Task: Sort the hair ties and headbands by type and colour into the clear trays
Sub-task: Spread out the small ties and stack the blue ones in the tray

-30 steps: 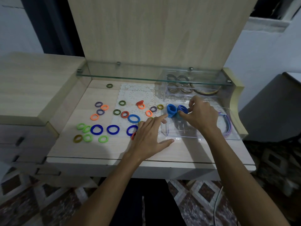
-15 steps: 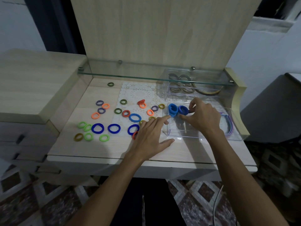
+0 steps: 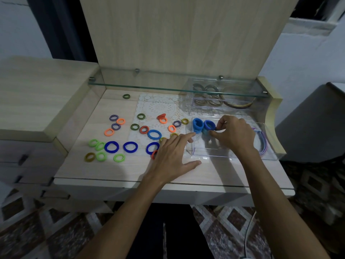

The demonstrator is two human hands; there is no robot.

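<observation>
Head view shows no legible writing or brand on anything. Right hand [image 3: 232,136] pinches a blue hair tie [image 3: 208,125] between thumb and fingers at the far left end of the near clear tray [image 3: 233,156], beside a stack of lighter blue hair ties [image 3: 197,125] standing there. Left hand [image 3: 172,156] lies flat with fingers spread and straight on the desk [image 3: 112,171], just left of that tray, forefinger reaching its wall. Loose ties [image 3: 128,147] are scattered toward the desk's left edge. Headbands [image 3: 262,144] lie at the tray's right end

Right hand [image 3: 233,135] pinches blue hair tie [image 3: 208,125] over clear tray [image 3: 214,156].
</observation>
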